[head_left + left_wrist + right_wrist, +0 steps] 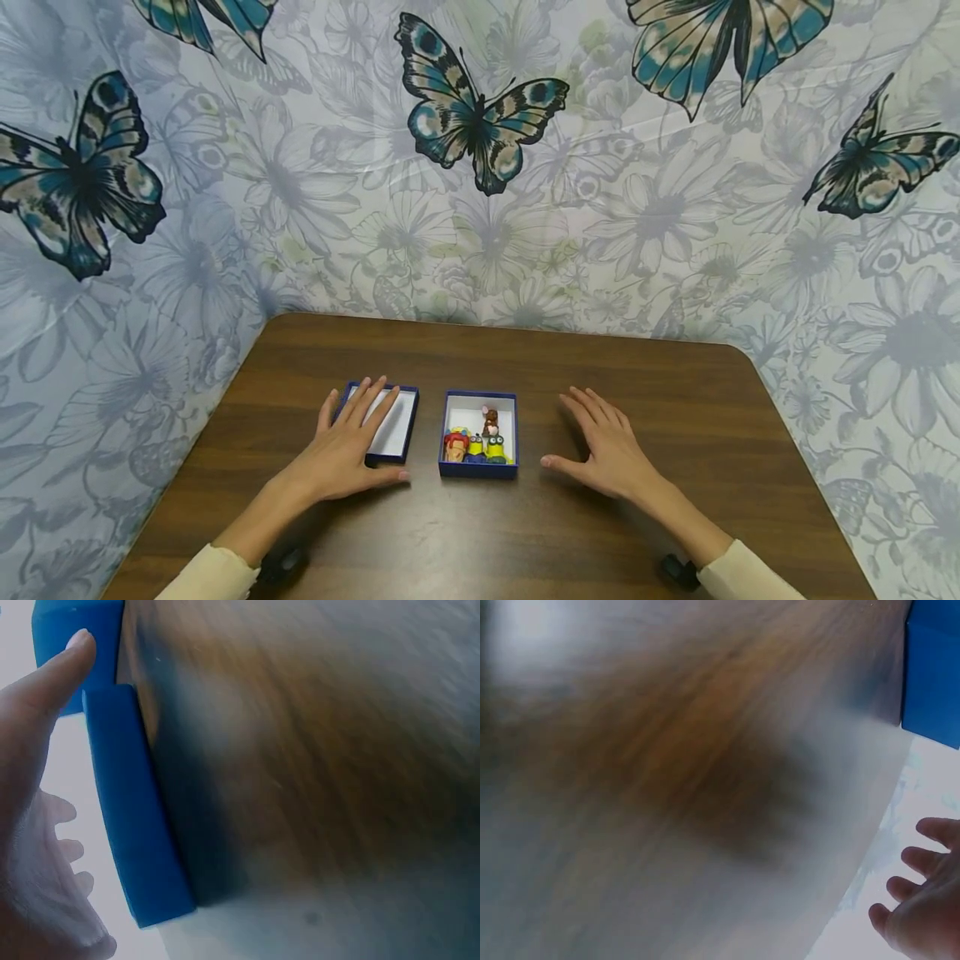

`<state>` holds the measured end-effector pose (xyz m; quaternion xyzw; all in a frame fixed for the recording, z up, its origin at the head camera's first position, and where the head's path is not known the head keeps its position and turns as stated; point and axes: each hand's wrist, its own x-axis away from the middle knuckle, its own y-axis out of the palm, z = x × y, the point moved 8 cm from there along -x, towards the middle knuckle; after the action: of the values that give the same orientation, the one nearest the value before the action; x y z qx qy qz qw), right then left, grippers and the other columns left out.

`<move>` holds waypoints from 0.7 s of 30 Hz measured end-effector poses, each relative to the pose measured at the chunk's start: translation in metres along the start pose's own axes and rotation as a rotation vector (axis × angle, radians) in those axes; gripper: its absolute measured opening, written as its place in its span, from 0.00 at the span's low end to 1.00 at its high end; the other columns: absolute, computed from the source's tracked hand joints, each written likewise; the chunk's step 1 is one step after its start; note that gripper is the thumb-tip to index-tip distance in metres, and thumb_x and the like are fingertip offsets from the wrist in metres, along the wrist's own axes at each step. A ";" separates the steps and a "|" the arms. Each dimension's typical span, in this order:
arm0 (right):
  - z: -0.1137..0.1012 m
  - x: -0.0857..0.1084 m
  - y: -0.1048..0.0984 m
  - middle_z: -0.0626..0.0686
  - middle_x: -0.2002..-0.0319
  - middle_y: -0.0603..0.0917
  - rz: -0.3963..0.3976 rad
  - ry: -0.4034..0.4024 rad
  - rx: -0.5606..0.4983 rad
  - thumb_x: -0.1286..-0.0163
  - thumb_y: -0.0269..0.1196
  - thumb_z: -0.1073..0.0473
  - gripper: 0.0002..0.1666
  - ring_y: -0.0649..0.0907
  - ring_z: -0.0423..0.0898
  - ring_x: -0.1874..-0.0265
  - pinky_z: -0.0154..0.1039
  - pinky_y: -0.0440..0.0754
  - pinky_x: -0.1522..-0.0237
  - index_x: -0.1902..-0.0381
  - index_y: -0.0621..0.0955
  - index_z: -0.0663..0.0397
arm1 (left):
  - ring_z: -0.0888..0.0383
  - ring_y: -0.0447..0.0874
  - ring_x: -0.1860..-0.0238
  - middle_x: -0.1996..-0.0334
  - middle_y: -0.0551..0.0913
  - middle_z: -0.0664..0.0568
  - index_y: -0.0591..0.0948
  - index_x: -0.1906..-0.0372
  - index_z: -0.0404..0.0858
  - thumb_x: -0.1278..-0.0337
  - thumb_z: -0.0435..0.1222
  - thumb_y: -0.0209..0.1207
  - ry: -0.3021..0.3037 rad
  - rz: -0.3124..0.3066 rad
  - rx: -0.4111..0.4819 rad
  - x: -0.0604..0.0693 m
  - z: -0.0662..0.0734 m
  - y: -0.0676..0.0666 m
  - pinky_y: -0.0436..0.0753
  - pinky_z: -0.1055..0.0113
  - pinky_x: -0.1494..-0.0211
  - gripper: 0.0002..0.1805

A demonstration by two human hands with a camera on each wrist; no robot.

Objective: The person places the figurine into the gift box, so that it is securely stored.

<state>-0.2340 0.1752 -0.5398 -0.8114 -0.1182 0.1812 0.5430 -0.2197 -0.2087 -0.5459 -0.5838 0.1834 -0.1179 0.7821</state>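
Observation:
A blue box (477, 470) with a white inside stands mid-table, holding several small toy figures. Among them are a red-haired figure (455, 447), two yellow-and-blue Minion figures (495, 451) and a brown mouse-like figure (490, 422). To its left lies a blue box lid (390, 457), white side up. My left hand (347, 454) is spread above the lid and partly hides it; whether it touches cannot be told. My right hand (606, 450) hovers to the right of the box, fingers extended and holding nothing. In the left wrist view the lid's blue side (139, 810) appears close by.
The brown wooden table (600, 367) has rounded far corners. Behind it hangs a cloth backdrop (525, 250) printed with flowers and butterflies. Dark devices (678, 572) are worn at both wrists, below cream sleeves (750, 575).

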 end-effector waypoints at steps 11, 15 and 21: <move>0.000 0.015 -0.002 0.58 0.15 0.63 -0.008 0.029 0.025 0.41 0.68 0.17 0.69 0.60 0.65 0.15 0.77 0.56 0.23 0.12 0.58 0.41 | 0.34 0.46 0.12 0.11 0.49 0.42 0.48 0.10 0.50 0.49 0.75 0.68 -0.072 -0.029 0.016 0.007 -0.036 0.000 0.43 0.20 0.21 0.69; -0.013 0.014 -0.003 0.55 0.14 0.62 -0.003 0.019 0.023 0.42 0.68 0.16 0.71 0.60 0.64 0.14 0.76 0.56 0.22 0.12 0.57 0.40 | 0.34 0.48 0.12 0.12 0.51 0.41 0.48 0.10 0.50 0.50 0.75 0.69 -0.077 -0.027 0.038 0.009 -0.045 -0.001 0.43 0.21 0.21 0.70; -0.039 0.006 0.000 0.52 0.14 0.62 -0.002 -0.018 0.025 0.44 0.68 0.14 0.73 0.61 0.63 0.14 0.75 0.58 0.22 0.11 0.56 0.40 | 0.33 0.49 0.13 0.12 0.53 0.39 0.49 0.10 0.49 0.52 0.74 0.71 -0.091 -0.034 0.055 0.012 -0.055 -0.002 0.44 0.21 0.22 0.71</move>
<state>-0.2119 0.1449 -0.5273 -0.8027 -0.1217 0.1895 0.5523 -0.2323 -0.2616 -0.5592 -0.5699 0.1344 -0.1093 0.8032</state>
